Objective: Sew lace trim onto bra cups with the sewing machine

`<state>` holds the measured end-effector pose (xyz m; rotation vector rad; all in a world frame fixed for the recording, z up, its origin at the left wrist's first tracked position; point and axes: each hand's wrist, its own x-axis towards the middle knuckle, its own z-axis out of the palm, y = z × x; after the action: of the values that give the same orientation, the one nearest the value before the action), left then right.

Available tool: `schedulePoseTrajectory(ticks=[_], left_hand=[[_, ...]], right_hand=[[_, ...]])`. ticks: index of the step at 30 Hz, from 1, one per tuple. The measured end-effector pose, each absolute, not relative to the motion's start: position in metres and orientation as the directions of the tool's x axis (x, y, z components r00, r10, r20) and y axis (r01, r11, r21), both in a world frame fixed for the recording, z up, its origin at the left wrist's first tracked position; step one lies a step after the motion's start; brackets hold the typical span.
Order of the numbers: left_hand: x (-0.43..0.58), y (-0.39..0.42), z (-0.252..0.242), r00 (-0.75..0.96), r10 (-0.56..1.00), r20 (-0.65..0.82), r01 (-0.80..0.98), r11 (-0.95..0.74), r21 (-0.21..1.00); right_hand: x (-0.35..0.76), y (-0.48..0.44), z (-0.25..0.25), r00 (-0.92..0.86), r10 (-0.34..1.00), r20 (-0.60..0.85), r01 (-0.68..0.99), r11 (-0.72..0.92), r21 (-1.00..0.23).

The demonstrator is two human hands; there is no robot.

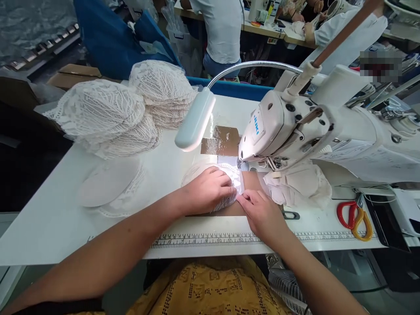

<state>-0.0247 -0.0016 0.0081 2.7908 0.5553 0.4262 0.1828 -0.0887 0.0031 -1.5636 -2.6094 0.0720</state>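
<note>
A white lace piece (234,175), rounded like a bra cup, lies on the sewing machine bed just left of the needle area. My left hand (208,190) rests over it with curled fingers, its thumb at the piece's right edge. At that same edge, the thumb and forefinger of my right hand (265,215) are pinched together on the lace. Beyond my hands stands the white sewing machine (265,124), its presser foot area lit brightly. Pale fabric pieces (300,186) are bunched to the right of the needle. My fingers partly cover the lace.
Stacked lace cups (101,113) fill the table's back left, with a smooth oval pad (110,183) in front. A lamp (196,120) hangs over the table. Scissors (356,216) with red and yellow handles lie at right. A ruler strip (203,240) runs along the front edge. Other people sit behind.
</note>
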Motion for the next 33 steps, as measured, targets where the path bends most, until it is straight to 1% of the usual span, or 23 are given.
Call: schedulePoseTrajectory(ticks=[3, 6, 11, 16, 21, 26, 28, 30, 33], left_hand=[[-0.023, -0.004, 0.007, 0.902, 0.369, 0.222, 0.322, -0.920, 0.221], [-0.022, -0.005, 0.006, 0.915, 0.351, 0.199, 0.323, -0.933, 0.158], [-0.023, -0.007, 0.007, 0.921, 0.352, 0.165, 0.337, -0.935, 0.109], [-0.023, -0.008, 0.008, 0.923, 0.353, 0.152, 0.340, -0.935, 0.104], [-0.022, -0.009, 0.006, 0.918, 0.351, 0.183, 0.337, -0.936, 0.104], [-0.021, -0.010, 0.006, 0.917, 0.348, 0.196, 0.335, -0.937, 0.098], [-0.020, -0.009, 0.006, 0.917, 0.348, 0.196, 0.332, -0.937, 0.111], [-0.019, -0.008, 0.006, 0.918, 0.338, 0.206, 0.315, -0.939, 0.137], [-0.018, -0.008, 0.004, 0.915, 0.316, 0.251, 0.271, -0.942, 0.197]], right_hand=[[0.184, -0.095, -0.004, -0.443, 0.887, 0.132, 0.884, 0.457, -0.102], [0.186, -0.097, -0.007, -0.437, 0.883, 0.169, 0.876, 0.461, -0.144], [0.188, -0.098, -0.009, -0.435, 0.877, 0.204, 0.856, 0.473, -0.210], [0.188, -0.099, -0.011, -0.424, 0.879, 0.219, 0.855, 0.468, -0.224], [0.190, -0.099, -0.011, -0.421, 0.878, 0.229, 0.853, 0.469, -0.229], [0.193, -0.098, -0.010, -0.386, 0.879, 0.280, 0.830, 0.464, -0.309], [0.193, -0.096, -0.011, -0.364, 0.885, 0.291, 0.832, 0.449, -0.324], [0.192, -0.093, -0.011, -0.365, 0.886, 0.286, 0.844, 0.445, -0.301], [0.190, -0.089, -0.010, -0.396, 0.881, 0.257, 0.862, 0.454, -0.227]])
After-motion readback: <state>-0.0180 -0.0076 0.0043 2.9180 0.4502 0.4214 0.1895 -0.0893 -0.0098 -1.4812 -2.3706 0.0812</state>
